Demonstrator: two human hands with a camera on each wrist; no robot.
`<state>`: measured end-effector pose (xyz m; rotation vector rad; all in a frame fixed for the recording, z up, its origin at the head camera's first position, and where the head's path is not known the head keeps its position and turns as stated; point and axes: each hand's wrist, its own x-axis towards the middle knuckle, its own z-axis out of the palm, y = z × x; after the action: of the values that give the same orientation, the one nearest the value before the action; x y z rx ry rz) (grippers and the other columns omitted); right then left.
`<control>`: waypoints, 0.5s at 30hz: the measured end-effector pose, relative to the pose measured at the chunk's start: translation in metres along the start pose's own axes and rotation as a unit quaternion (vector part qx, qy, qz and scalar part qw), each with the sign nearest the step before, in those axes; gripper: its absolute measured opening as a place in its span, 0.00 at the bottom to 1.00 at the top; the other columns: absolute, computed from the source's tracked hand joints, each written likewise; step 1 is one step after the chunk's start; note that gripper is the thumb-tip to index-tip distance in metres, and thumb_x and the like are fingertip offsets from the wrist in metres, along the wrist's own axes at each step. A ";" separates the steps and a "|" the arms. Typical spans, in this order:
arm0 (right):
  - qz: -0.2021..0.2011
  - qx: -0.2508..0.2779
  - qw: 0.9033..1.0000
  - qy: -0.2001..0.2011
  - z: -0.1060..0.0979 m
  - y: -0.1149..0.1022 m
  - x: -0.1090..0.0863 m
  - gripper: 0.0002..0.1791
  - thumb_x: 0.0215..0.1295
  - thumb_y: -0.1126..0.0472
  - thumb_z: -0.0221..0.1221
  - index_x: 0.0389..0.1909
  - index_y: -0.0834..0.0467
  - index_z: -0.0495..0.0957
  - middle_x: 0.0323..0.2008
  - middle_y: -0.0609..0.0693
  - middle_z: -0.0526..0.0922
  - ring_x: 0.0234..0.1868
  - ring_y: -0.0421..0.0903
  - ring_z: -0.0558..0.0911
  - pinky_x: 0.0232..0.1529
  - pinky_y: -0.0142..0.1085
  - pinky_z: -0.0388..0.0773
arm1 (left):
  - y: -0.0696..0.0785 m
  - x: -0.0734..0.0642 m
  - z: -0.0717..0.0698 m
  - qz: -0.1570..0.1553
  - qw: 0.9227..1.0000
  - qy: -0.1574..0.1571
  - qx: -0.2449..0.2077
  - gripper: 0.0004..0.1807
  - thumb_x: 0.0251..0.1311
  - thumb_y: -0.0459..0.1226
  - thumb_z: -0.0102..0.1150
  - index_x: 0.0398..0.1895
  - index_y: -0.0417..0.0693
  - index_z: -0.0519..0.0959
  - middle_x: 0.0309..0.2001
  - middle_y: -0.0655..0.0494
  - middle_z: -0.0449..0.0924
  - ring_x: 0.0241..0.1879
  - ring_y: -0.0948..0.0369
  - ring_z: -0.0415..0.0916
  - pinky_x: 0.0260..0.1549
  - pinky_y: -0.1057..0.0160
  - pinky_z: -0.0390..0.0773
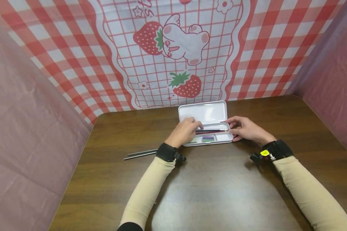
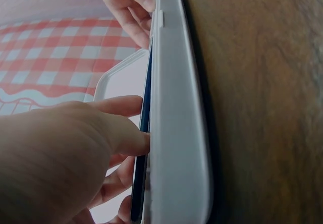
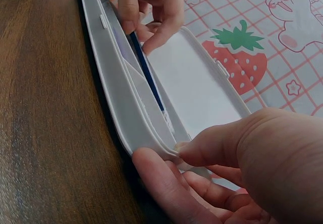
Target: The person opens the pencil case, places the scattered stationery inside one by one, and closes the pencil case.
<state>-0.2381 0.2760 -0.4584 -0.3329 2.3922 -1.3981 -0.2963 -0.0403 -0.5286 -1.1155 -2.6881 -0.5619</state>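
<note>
1. The left hand (image 1: 185,132) has its thumb and forefinger nearly closed, pinching a dark blue pencil (image 3: 146,70); its other fingers curl loosely behind.
2. The right hand (image 1: 248,131) grips the right end of the white pencil case (image 2: 176,108), thumb on the rim, forefinger against the outer wall.
3. The pencil lies lengthwise along the case's back compartment, pale end to the right; whether it touches the bottom, I cannot tell. It looks light, stiff and smooth, likely to roll or swivel in a loose pinch. The middle of the shaft should balance best; the tip is probably its fragile part.
4. The case looks like light, rigid, slightly slippery plastic. It probably slides easily, so the end wall is a sound hold; the raised lid (image 1: 195,113) would likely swing.
5. Purple and green pieces (image 1: 208,138) sit in the front compartments.
6. Left of the case, two dark sticks (image 1: 141,154) lie on the wooden table (image 1: 219,195).
</note>
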 end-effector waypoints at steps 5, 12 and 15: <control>0.003 0.000 1.000 0.002 0.000 0.000 0.000 0.31 0.78 0.71 0.62 0.78 0.73 0.68 0.58 0.68 0.72 0.43 0.45 0.84 0.36 0.38 0.93 | 0.024 -0.003 -0.021 -0.024 0.999 -0.028 -0.004 0.20 0.71 0.26 0.60 0.56 0.56 0.91 0.45 0.53 0.86 0.48 0.54 0.83 0.51 0.54 0.86; 0.004 0.002 1.000 0.001 0.000 0.002 0.001 0.31 0.79 0.71 0.61 0.79 0.73 0.68 0.59 0.68 0.72 0.44 0.45 0.84 0.37 0.38 0.93 | 0.019 0.001 -0.011 -0.030 0.999 -0.037 -0.017 0.21 0.72 0.26 0.62 0.57 0.57 0.92 0.45 0.54 0.86 0.49 0.54 0.83 0.54 0.54 0.86; 0.004 0.001 1.000 0.001 0.000 0.002 0.002 0.31 0.79 0.71 0.61 0.79 0.73 0.67 0.59 0.68 0.72 0.44 0.46 0.84 0.37 0.38 0.93 | 0.014 0.003 -0.005 -0.020 0.999 -0.032 -0.015 0.21 0.72 0.27 0.64 0.58 0.59 0.92 0.45 0.56 0.86 0.48 0.55 0.84 0.54 0.55 0.85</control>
<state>-0.2396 0.2761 -0.4606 -0.3209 2.3912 -1.3984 -0.2882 -0.0320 -0.5192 -1.1068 -2.7723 -0.5832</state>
